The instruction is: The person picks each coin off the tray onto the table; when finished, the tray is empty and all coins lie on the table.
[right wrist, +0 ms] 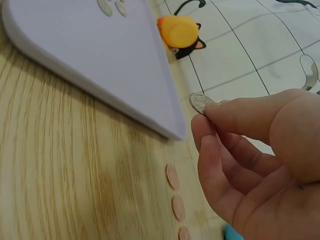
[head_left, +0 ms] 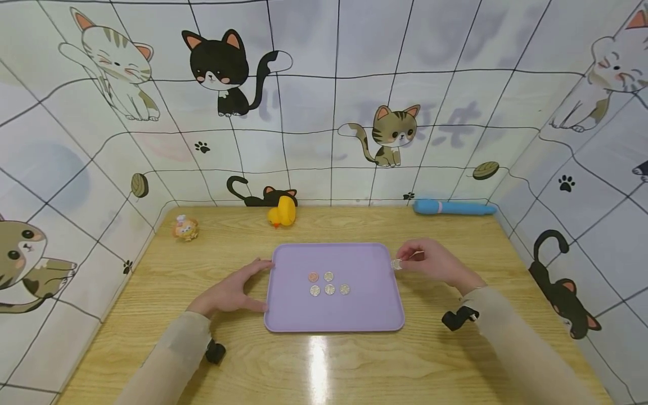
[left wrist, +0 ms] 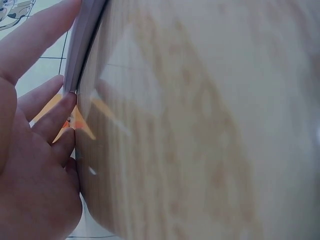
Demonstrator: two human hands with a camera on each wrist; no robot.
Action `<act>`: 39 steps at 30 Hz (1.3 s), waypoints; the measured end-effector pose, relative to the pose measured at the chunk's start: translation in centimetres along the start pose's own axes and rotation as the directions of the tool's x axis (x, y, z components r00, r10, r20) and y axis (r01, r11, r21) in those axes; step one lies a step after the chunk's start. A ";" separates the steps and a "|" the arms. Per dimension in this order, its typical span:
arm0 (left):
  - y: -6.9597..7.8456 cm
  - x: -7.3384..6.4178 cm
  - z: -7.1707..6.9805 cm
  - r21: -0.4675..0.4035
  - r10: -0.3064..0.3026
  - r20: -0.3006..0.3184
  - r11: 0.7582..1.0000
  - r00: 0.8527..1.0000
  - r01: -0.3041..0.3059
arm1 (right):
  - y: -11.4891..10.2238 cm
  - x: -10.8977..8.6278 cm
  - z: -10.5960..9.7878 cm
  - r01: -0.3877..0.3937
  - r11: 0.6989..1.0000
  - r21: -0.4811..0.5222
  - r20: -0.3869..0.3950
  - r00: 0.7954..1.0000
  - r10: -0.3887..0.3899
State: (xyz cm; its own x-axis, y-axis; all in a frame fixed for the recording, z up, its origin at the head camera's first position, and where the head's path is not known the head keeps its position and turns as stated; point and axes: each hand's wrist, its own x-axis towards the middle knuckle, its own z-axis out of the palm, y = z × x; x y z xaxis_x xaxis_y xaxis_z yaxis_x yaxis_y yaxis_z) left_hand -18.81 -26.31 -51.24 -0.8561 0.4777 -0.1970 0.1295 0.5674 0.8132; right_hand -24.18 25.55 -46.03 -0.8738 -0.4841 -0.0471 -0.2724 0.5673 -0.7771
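My right hand [head_left: 432, 261] pinches a silver coin [right wrist: 200, 102] between thumb and fingertips, close to the right rim of a lavender tray [head_left: 304, 318]. On the tray lie several coins: a copper coin [head_left: 313, 277] at the back left, a silver coin [head_left: 329, 276] beside it, and a front row with another silver coin [head_left: 329, 289]. My left hand [head_left: 230, 291] is at the tray's left edge, thumb and fingers spread, fingertips right at the rim. Several copper coins, one of them this coin [right wrist: 172, 176], lie on the table near my right hand; the head view hides them.
Along the back of the wooden table [head_left: 354, 371] stand a small orange figurine [head_left: 185, 228], a yellow rubber duck [head_left: 282, 212] and a blue stick-shaped object [head_left: 454, 207]. A cat-print cloth [head_left: 314, 101] walls in the back and both sides.
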 end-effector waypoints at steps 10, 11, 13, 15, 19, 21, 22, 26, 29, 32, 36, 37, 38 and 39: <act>0.1 -0.1 -0.2 -0.007 -0.009 -0.002 1.000 1.000 0.009 | 1.6 -1.6 -1.4 -0.053 0.998 -0.041 -0.059 0.997 0.050; 0.1 -0.1 -0.2 -0.008 -0.009 -0.002 1.000 1.000 0.009 | 1.8 -1.7 -1.3 -0.055 0.998 -0.044 -0.059 0.997 0.052; 0.1 -0.1 -0.2 -0.011 -0.011 -0.002 1.000 1.000 0.011 | 2.1 -1.8 -1.2 -0.052 0.997 -0.061 -0.060 0.997 0.049; 0.1 -0.1 -0.2 -0.013 -0.012 -0.003 1.000 1.000 0.012 | 2.3 -1.7 -0.9 -0.052 0.995 -0.089 -0.065 0.997 0.046; 0.1 -0.2 -0.2 -0.013 -0.014 -0.008 1.000 1.000 0.013 | 2.8 -1.5 -0.2 -0.060 0.986 -0.153 -0.078 0.996 0.049; 0.2 -0.2 -0.2 -0.013 -0.013 -0.006 1.000 1.000 0.013 | 3.0 -1.4 0.2 -0.073 0.982 -0.173 -0.093 0.994 0.058; 0.2 -0.2 -0.1 -0.010 -0.011 -0.005 1.000 1.000 0.011 | 3.0 -1.3 0.4 -0.080 0.980 -0.182 -0.101 0.993 0.063; 0.1 -0.2 -0.1 0.001 0.000 -0.003 1.000 1.000 0.000 | 3.0 -1.0 1.0 -0.089 0.968 -0.236 -0.134 0.989 0.058; 0.0 -0.2 -0.1 0.005 0.006 -0.005 1.000 1.000 -0.006 | 2.9 -0.7 1.4 -0.085 0.957 -0.276 -0.152 0.987 0.044; 0.0 -0.2 -0.1 0.002 0.007 -0.004 1.000 1.000 -0.007 | 2.8 -0.5 1.7 -0.097 0.952 -0.289 -0.166 0.985 0.050; 0.1 -0.2 -0.1 0.006 0.006 -0.004 1.000 1.000 -0.006 | 2.6 -0.3 2.0 -0.118 0.949 -0.294 -0.165 0.984 0.072; 0.1 -0.2 -0.1 0.008 0.007 -0.004 1.000 1.000 -0.007 | 2.6 -0.3 2.1 -0.122 0.948 -0.295 -0.164 0.984 0.076; 0.1 -0.1 -0.1 0.010 0.008 -0.004 1.000 1.000 -0.008 | 2.6 -0.3 2.1 -0.126 0.947 -0.297 -0.162 0.984 0.080; 0.1 -0.1 -0.1 0.010 0.008 -0.004 1.000 1.000 -0.008 | 2.5 -0.3 2.2 -0.128 0.945 -0.301 -0.159 0.984 0.083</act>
State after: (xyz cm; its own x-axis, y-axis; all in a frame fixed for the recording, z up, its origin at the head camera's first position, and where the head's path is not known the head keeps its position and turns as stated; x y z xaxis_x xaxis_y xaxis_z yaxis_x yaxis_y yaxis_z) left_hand -18.72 -26.38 -51.11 -0.8571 0.4797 -0.1880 0.1413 0.5698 0.8096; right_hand -23.75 25.69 -49.35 -0.9462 -0.3235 -0.0109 -0.2669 0.7988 -0.5392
